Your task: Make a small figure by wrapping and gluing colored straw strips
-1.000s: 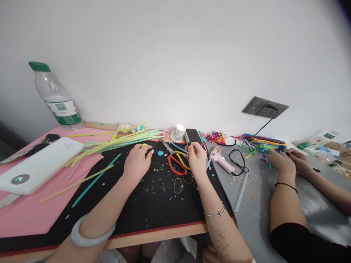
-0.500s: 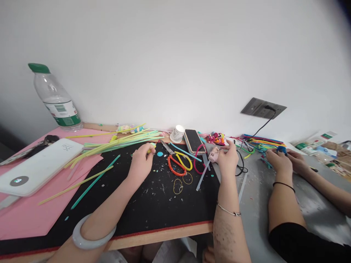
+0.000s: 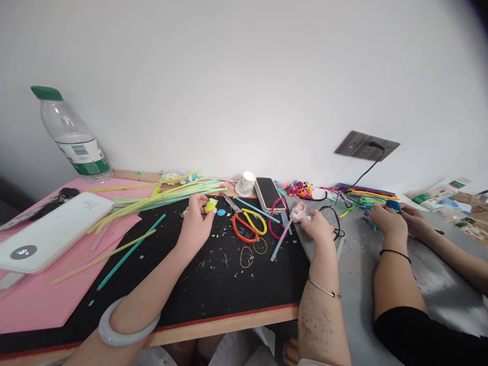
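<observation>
My left hand rests on the black mat and pinches a small yellow-green piece between its fingertips. My right hand is closed round a pink glue gun at the mat's right edge, its nozzle pointing left. A clear glue stick lies just left of the gun. Scissors with orange and yellow handles lie between my hands, beside a small blue disc and thin wire rings.
Long yellow and green straws fan across the mat and pink paper. A white power bank, a bottle, a paper cup and a phone stand around. Another person's hands work at coloured sticks on the right.
My right hand left the phone by the scissors, reached right and took hold of the pink glue gun. My left hand shifted slightly and lifted the yellow-green piece into view.
</observation>
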`<state>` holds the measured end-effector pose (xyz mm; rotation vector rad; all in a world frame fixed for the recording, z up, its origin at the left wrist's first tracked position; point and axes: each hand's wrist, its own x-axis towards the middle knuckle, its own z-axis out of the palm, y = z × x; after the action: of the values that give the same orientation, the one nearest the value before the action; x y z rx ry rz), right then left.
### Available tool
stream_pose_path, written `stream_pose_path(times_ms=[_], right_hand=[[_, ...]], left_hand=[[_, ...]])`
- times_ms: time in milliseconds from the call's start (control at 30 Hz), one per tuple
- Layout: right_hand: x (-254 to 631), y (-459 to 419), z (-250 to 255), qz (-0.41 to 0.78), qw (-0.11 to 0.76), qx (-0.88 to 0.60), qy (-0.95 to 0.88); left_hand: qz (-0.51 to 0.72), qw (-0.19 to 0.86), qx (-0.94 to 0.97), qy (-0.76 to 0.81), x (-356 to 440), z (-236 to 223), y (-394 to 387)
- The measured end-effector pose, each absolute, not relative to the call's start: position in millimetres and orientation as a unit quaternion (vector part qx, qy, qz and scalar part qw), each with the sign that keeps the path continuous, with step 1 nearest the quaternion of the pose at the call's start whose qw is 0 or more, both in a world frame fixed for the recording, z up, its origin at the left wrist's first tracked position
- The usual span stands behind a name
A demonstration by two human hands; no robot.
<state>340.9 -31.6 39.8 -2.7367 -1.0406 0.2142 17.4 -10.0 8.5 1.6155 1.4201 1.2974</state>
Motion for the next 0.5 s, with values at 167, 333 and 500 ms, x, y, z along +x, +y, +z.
stream_pose_path(times_ms=[167,333,500], right_hand=[[334,-33,41,0.075,0.142,-0.928,-0.336],[329,-36,46,0.013,0.225,-0.92,-0.32],[319,-36,51,-0.058,0.362,-0.86,-0.354]], left_hand=[[0.491,0.315,0.614,0.532,18,6,-9],[0.474,0.366,0.6,0.531,19,12,-11],[0.473,0.376,0.587,0.539,21,14,-12]])
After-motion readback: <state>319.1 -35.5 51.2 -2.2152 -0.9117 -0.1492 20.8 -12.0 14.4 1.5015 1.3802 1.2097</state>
